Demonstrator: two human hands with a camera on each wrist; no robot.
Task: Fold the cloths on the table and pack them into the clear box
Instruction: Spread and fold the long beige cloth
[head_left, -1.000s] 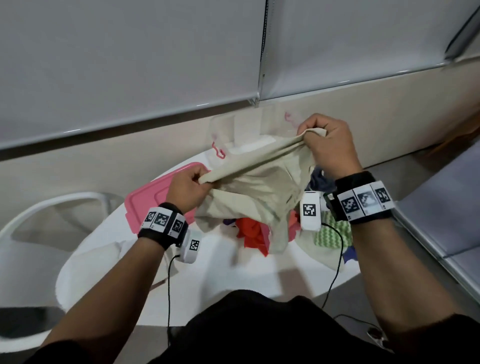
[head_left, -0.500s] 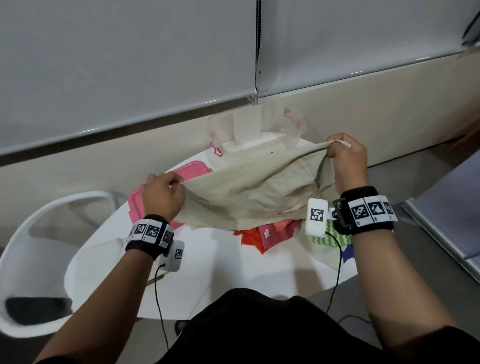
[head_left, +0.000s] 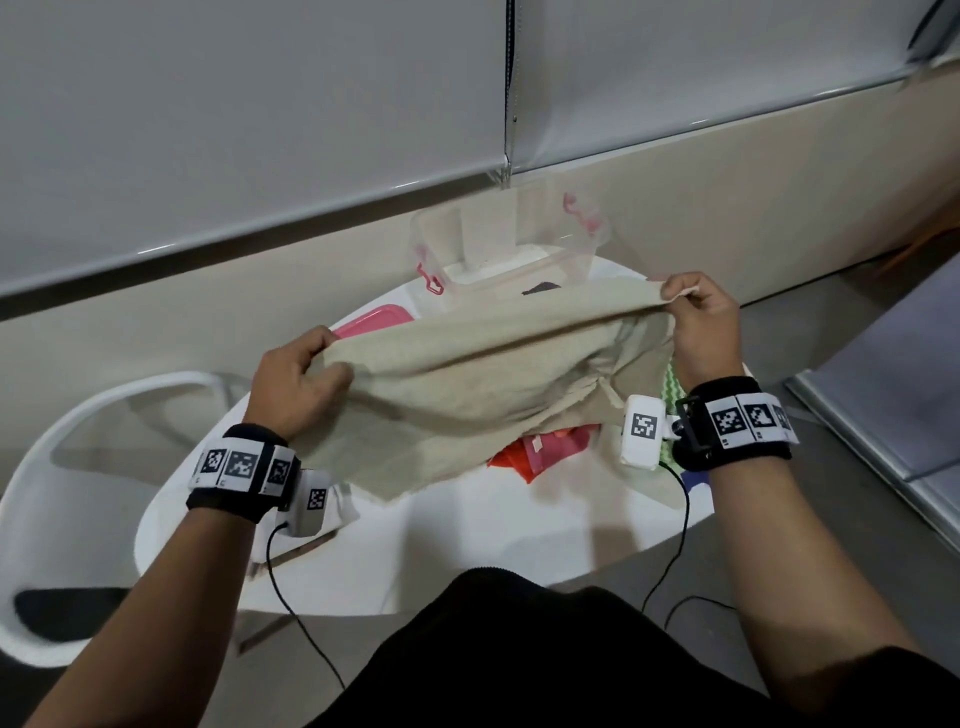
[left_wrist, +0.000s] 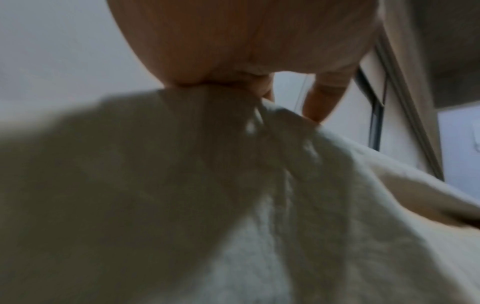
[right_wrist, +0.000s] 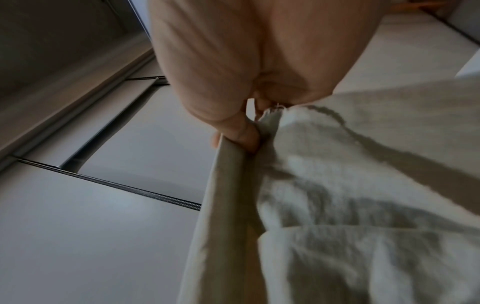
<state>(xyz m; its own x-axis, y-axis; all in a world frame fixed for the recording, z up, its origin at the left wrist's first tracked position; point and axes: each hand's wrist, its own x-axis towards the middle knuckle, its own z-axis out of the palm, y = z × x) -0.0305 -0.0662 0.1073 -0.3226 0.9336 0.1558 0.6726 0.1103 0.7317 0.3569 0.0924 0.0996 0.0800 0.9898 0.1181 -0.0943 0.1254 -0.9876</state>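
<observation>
Above the white round table, a beige cloth hangs stretched between both hands, well off the surface. Left hand at 9 o'clock of the cloth grips its corner, fingers curled round the bunched edge; the left wrist view shows the same bunch pinched under the palm (blurred). Right hand at 2 o'clock pinches the opposite corner between thumb and fingers, and the right wrist view shows the folded hem clamped at the thumb.

Compared with a second ago the hands have moved well apart: then they sat close together with the cloth crumpled between them, now the top edge runs nearly taut and the sheet is spread wide, its lower edge drooping toward 6 o'clock.

Clear box sits at 12 o'clock on the table, lid off, with pink latches. Pink lid lies flat at 10 o'clock, partly hidden by the cloth. Under the cloth at 5 o'clock a pile of red and pink cloths lies on the table; a green zigzag cloth shows by the right wrist. White chair stands at 8 o'clock.
</observation>
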